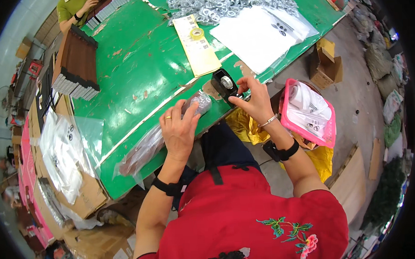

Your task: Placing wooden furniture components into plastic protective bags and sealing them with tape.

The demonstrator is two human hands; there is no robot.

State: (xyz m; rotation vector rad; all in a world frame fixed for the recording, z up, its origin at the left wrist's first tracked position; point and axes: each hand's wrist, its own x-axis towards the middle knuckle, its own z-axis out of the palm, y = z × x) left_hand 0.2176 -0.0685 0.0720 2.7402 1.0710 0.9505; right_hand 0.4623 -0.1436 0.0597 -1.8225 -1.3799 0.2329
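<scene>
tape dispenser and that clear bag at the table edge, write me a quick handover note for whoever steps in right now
Left hand: palm down on the long clear plastic bag, pressing its folded end against the green table near the front edge.
Right hand: fingertips at the black tape dispenser, pinching at its front end; the tape itself is too small to make out.
Done: bag looks filled and its end is folded over.
Left: no tape shows on the bag yet, so sealing seems still open.
Nearby: pink basket of bagged items at the right, pile of metal rings at the far side.
</scene>
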